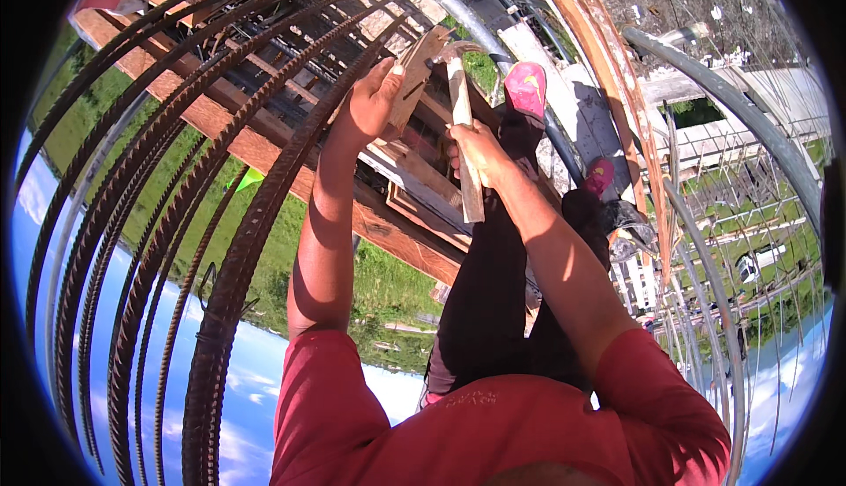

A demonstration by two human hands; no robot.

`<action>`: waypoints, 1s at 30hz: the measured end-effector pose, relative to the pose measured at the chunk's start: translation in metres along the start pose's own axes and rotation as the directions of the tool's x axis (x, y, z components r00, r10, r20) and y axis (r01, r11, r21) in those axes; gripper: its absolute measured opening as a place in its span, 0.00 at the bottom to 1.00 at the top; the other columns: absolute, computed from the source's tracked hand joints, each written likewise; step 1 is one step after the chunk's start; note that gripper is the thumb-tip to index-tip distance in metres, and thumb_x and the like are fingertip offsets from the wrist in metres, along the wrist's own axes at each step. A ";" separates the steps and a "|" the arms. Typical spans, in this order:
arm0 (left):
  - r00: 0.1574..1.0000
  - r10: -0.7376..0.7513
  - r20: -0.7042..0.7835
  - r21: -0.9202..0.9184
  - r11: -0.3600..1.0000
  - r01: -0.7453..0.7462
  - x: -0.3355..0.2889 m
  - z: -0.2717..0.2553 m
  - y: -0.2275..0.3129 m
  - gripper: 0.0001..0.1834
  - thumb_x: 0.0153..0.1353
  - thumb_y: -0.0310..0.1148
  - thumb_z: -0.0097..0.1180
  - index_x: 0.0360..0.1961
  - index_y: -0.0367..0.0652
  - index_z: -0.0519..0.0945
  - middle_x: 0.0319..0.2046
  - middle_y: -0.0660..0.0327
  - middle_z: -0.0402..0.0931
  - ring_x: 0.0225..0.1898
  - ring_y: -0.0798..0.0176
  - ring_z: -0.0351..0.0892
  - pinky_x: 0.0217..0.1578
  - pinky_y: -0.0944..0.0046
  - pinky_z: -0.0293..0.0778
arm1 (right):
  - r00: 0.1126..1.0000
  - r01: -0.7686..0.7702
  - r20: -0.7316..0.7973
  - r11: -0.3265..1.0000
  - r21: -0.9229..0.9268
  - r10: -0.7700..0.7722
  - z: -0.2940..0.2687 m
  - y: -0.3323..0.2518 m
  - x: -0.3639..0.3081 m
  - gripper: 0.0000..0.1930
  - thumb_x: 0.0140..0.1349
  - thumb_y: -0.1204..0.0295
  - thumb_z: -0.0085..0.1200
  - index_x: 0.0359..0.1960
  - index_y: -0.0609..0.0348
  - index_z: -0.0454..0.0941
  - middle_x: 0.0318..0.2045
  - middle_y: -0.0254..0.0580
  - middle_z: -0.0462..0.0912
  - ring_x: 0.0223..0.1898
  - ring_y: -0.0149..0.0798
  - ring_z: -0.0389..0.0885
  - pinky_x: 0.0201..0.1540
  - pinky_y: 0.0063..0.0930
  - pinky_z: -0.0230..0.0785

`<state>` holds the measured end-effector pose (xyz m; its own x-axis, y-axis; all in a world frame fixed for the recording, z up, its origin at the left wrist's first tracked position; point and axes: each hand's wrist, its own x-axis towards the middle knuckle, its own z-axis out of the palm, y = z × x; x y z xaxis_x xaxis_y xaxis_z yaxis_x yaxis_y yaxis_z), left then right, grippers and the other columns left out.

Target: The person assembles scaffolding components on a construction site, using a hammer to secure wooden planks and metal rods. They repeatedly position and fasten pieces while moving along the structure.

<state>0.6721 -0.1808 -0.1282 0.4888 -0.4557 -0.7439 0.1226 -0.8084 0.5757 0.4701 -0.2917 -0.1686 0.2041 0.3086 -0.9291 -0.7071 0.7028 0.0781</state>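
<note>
My right hand [480, 153] is wrapped round the wooden handle of a claw hammer [461, 98]. The hammer's metal head is at the upper end, beside a short wooden board [421, 76]. At that board's left edge is my left hand [368, 105], its thumb against the wood and its other fingers partly hidden; it appears to grip the edge. A thin dark mark or nail shows on the board's face, too small to tell which.
Bent ribbed rebar [256, 213] rises close on my left. Wooden beams [388, 230] run below my hands, with open height and grass beneath. My pink shoes [526, 89] stand among planks and pipes. A grey pipe [740, 103] curves at right, near thin upright rods.
</note>
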 end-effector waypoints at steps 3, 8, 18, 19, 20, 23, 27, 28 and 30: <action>0.957 -0.290 0.021 0.369 0.892 0.262 0.066 0.008 0.011 0.39 0.60 0.55 0.59 0.59 0.28 0.74 0.56 0.39 0.76 0.59 0.44 0.76 0.60 0.55 0.69 | 1.000 0.016 0.026 0.999 0.045 -0.017 -0.001 -0.001 -0.001 0.12 0.64 0.62 0.52 0.42 0.53 0.68 0.24 0.33 0.72 0.19 0.31 0.71 0.21 0.33 0.72; 0.703 -0.665 0.251 0.741 0.600 0.302 0.119 0.037 -0.010 0.36 0.44 0.53 0.71 0.49 0.35 0.84 0.52 0.43 0.80 0.52 0.47 0.81 0.53 0.52 0.75 | 1.000 0.019 0.020 0.997 0.073 -0.021 -0.002 0.007 0.005 0.13 0.65 0.62 0.51 0.44 0.54 0.68 0.24 0.34 0.72 0.18 0.33 0.73 0.20 0.33 0.70; 0.667 -0.681 0.301 0.706 0.630 0.324 0.128 0.050 -0.072 0.30 0.36 0.52 0.72 0.37 0.39 0.87 0.38 0.49 0.85 0.38 0.52 0.83 0.41 0.54 0.79 | 0.991 -0.021 0.130 0.962 0.274 -0.015 -0.007 0.014 0.003 0.12 0.65 0.60 0.55 0.42 0.52 0.71 0.24 0.32 0.74 0.21 0.31 0.74 0.23 0.32 0.71; 0.687 -0.670 0.282 0.713 0.625 0.317 0.128 0.049 -0.071 0.30 0.36 0.52 0.71 0.37 0.38 0.87 0.38 0.49 0.85 0.37 0.52 0.83 0.41 0.54 0.79 | 0.996 -0.037 0.089 0.945 0.326 0.008 -0.006 0.014 0.001 0.12 0.65 0.59 0.56 0.42 0.50 0.71 0.25 0.31 0.74 0.23 0.31 0.74 0.25 0.33 0.72; 0.696 -0.659 0.286 0.713 0.632 0.306 0.128 0.050 -0.071 0.30 0.37 0.52 0.71 0.36 0.38 0.87 0.37 0.49 0.85 0.37 0.52 0.83 0.40 0.54 0.79 | 0.992 -0.045 0.129 0.913 0.405 -0.008 -0.005 0.014 0.001 0.12 0.65 0.59 0.57 0.42 0.50 0.71 0.25 0.31 0.74 0.23 0.31 0.74 0.25 0.32 0.72; 0.718 -0.631 0.294 0.707 0.649 0.281 0.125 0.051 -0.069 0.29 0.36 0.52 0.72 0.32 0.37 0.87 0.35 0.50 0.84 0.35 0.52 0.83 0.38 0.55 0.79 | 0.997 -0.070 0.054 0.804 0.591 0.047 0.004 0.016 0.006 0.11 0.65 0.60 0.57 0.40 0.49 0.71 0.24 0.32 0.73 0.22 0.32 0.73 0.25 0.31 0.71; 0.702 -0.655 0.280 0.743 0.611 0.274 0.126 0.050 -0.069 0.28 0.38 0.54 0.72 0.32 0.40 0.88 0.27 0.55 0.80 0.27 0.58 0.75 0.31 0.58 0.72 | 0.964 -0.242 0.261 0.609 0.755 0.060 0.012 0.020 0.024 0.09 0.66 0.64 0.55 0.37 0.50 0.69 0.22 0.33 0.71 0.21 0.32 0.71 0.25 0.29 0.69; 0.696 -0.662 0.279 0.755 0.599 0.267 0.127 0.050 -0.070 0.29 0.37 0.54 0.72 0.31 0.38 0.87 0.31 0.52 0.82 0.32 0.55 0.78 0.36 0.56 0.75 | 0.953 -0.259 0.301 0.606 0.752 0.034 0.013 0.022 0.027 0.08 0.66 0.64 0.55 0.37 0.50 0.69 0.22 0.33 0.71 0.21 0.32 0.71 0.25 0.28 0.68; 0.674 -0.677 0.295 0.773 0.584 0.248 0.129 0.050 -0.070 0.31 0.37 0.55 0.71 0.32 0.36 0.86 0.36 0.49 0.83 0.37 0.52 0.81 0.41 0.53 0.77 | 0.946 -0.268 0.322 0.612 0.744 0.023 0.011 0.024 0.032 0.08 0.67 0.64 0.54 0.37 0.50 0.69 0.22 0.32 0.71 0.20 0.31 0.71 0.25 0.27 0.68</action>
<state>0.6836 -0.2018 -0.2816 -0.0087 0.1301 -0.9915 -0.4742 -0.8735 -0.1104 0.4669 -0.2575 -0.1928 0.3949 0.5145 -0.7611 0.0168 0.8243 0.5659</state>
